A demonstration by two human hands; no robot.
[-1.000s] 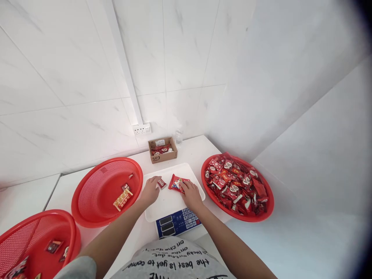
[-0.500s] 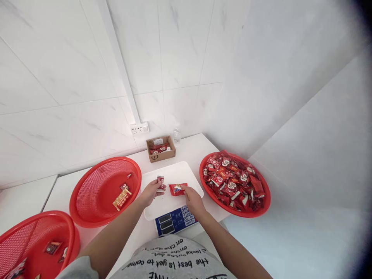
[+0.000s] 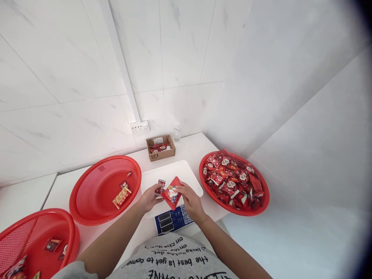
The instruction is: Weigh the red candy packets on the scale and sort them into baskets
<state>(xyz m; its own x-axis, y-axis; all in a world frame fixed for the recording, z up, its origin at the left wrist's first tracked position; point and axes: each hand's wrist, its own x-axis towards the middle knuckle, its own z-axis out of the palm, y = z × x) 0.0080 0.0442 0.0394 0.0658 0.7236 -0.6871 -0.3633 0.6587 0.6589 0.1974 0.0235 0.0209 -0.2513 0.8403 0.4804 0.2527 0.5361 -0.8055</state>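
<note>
My left hand [image 3: 150, 198] is closed on a small dark red snack packet [image 3: 160, 187], pinched near its edge. In my right hand [image 3: 190, 200] is a larger bright red snack packet [image 3: 172, 193] with a cartoon print, held tilted by its upper right side. The two packets meet or overlap at the left hand's fingertips; whether that hand also grips the larger one I cannot tell. Both hands are over the white tray [image 3: 177, 169] of a weighing scale. The scale's blue keypad panel [image 3: 173, 220] shows below them, partly behind the right hand.
On the right stands a red basket [image 3: 264, 209] heaped with red packets. Two red baskets [image 3: 76, 209] [image 3: 74, 238] on the left hold a few packets each. Behind the tray are a cardboard box [image 3: 164, 155] of packets and a clear jar [image 3: 176, 135], near the wall.
My right hand has brought the bright red packet left against the left hand's packet and turned its printed face upward. The dark red packet has tilted in my left hand.
</note>
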